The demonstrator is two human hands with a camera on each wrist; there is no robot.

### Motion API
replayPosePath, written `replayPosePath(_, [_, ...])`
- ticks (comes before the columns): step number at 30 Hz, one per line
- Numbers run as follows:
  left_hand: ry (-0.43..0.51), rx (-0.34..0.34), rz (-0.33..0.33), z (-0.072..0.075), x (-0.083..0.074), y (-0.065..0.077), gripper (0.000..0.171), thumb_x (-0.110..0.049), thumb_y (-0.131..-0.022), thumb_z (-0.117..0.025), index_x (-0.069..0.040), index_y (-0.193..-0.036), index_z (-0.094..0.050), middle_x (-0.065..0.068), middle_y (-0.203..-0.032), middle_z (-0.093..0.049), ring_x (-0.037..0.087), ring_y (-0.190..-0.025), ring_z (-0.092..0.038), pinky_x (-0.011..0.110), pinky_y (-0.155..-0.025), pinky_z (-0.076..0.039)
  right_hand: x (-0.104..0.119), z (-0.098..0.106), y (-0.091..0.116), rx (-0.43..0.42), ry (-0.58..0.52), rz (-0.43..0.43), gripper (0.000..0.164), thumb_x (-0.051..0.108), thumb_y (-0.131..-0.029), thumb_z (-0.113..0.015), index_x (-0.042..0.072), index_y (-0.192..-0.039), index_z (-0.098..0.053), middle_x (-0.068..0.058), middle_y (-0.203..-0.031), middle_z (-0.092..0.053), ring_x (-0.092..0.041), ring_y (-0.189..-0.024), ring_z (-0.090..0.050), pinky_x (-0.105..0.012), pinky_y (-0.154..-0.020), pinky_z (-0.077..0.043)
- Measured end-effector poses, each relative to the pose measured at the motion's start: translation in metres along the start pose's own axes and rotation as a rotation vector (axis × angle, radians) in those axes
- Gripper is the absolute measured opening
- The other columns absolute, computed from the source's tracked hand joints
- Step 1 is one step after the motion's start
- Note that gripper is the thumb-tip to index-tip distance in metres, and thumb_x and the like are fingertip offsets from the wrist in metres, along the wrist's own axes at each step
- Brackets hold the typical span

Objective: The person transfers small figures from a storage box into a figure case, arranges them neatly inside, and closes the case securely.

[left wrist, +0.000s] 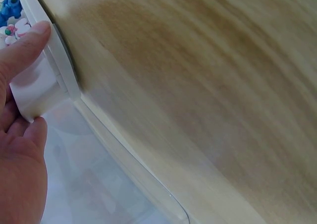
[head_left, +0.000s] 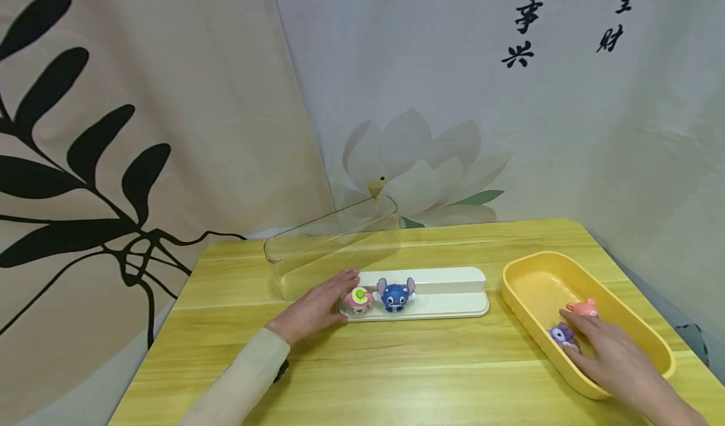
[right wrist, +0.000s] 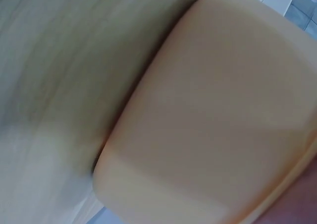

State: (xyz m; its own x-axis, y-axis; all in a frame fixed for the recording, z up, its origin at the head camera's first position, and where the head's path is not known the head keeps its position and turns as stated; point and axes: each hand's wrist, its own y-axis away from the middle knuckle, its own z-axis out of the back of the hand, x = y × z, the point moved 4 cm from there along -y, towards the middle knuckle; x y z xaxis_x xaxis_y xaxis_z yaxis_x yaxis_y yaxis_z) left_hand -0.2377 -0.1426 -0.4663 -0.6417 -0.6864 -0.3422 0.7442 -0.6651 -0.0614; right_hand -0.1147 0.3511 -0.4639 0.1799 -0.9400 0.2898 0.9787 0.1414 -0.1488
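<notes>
My left hand (head_left: 317, 306) holds the left end of a long white display base (head_left: 442, 305), its thumb (left wrist: 30, 44) on the front edge and other fingers at the end. On the base stand a pink figurine (head_left: 359, 299) with a green-and-yellow swirl and a blue big-eared figurine (head_left: 395, 295). My right hand (head_left: 617, 353) reaches into a yellow tray (head_left: 538, 275), thumb and fingers spread on either side of a purple figurine (head_left: 561, 334). Just beyond the fingertips lies a pink-orange figurine (head_left: 583, 308). The right wrist view shows only the tray's outer wall (right wrist: 198, 105) and part of the hand.
Behind the base a clear plastic cover (head_left: 334, 243) stands on the wooden table (head_left: 396, 369), close to the left hand. Printed curtains (head_left: 226, 99) hang right behind the table's back edge.
</notes>
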Motion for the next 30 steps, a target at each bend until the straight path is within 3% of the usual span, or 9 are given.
replayPosePath(5, [-0.01,-0.009,-0.011,0.0,0.0005,0.0003,0.086,-0.018,-0.088,-0.084,-0.01,-0.16,-0.039,0.002,-0.171,-0.026,0.024,-0.155,-0.026,0.045,-0.123,-0.033,-0.0015,-0.0025,-0.0036,0.042,0.004,-0.005,0.052,0.019,-0.09,-0.08,-0.007,-0.131,-0.063,-0.03,-0.124,-0.067,-0.048,-0.102,-0.067,-0.065,-0.083,-0.056])
replayPosePath(9, [-0.007,-0.006,-0.015,-0.0003,0.0006,0.0004,0.086,-0.018,-0.088,-0.084,-0.01,-0.16,-0.038,0.003,-0.171,-0.026,0.025,-0.156,-0.025,0.046,-0.123,-0.033,-0.0046,-0.0052,-0.0054,0.101,-0.006,-0.036,0.057,0.022,-0.09,-0.08,-0.009,-0.134,-0.06,-0.029,-0.118,-0.069,-0.041,-0.097,-0.069,-0.062,-0.077,-0.057])
replayPosePath(13, [-0.001,0.009,-0.003,-0.0003,0.0008,0.0005,0.087,-0.018,-0.088,-0.083,-0.012,-0.161,-0.036,0.003,-0.171,-0.024,0.023,-0.156,-0.024,0.044,-0.124,-0.031,-0.0057,-0.0068,-0.0058,0.118,-0.013,-0.042,0.059,0.022,-0.09,-0.08,-0.007,-0.136,-0.059,-0.025,-0.116,-0.07,-0.037,-0.095,-0.068,-0.057,-0.072,-0.057])
replayPosePath(17, [0.003,0.011,-0.001,0.0003,0.0012,0.0009,0.087,-0.018,-0.088,-0.083,-0.012,-0.162,-0.036,0.004,-0.171,-0.024,0.024,-0.156,-0.024,0.045,-0.124,-0.031,-0.0056,-0.0073,-0.0061,0.133,-0.024,-0.039,0.056,0.019,-0.09,-0.079,-0.004,-0.137,-0.058,-0.012,-0.102,-0.07,-0.024,-0.083,-0.061,-0.044,-0.065,-0.052])
replayPosePath(23, [-0.002,0.015,-0.001,0.0013,0.0008,0.0007,0.087,-0.019,-0.089,-0.083,-0.012,-0.162,-0.036,0.002,-0.171,-0.023,0.023,-0.156,-0.024,0.044,-0.124,-0.03,-0.0068,-0.0018,-0.0049,0.118,-0.094,-0.066,0.062,0.017,-0.092,-0.078,-0.009,-0.142,-0.052,-0.029,-0.124,-0.066,-0.03,-0.096,-0.066,-0.041,-0.07,-0.057])
replayPosePath(26, [-0.007,0.013,-0.005,0.0016,0.0006,0.0006,0.086,-0.02,-0.089,-0.083,-0.012,-0.162,-0.036,0.001,-0.171,-0.023,0.023,-0.156,-0.024,0.044,-0.124,-0.031,-0.009,0.0003,-0.0046,0.118,-0.152,-0.101,0.067,0.015,-0.094,-0.076,-0.013,-0.146,-0.043,-0.027,-0.115,-0.067,-0.025,-0.089,-0.065,-0.034,-0.066,-0.056])
replayPosePath(30, [0.004,0.016,-0.004,0.0016,0.0005,0.0012,0.086,-0.019,-0.089,-0.082,-0.012,-0.162,-0.036,0.001,-0.172,-0.022,0.023,-0.156,-0.023,0.043,-0.125,-0.029,-0.009,0.0023,-0.0027,0.088,-0.218,-0.133,0.069,0.008,-0.093,-0.075,-0.013,-0.146,-0.036,-0.033,-0.115,-0.064,-0.027,-0.087,-0.07,-0.029,-0.061,-0.057])
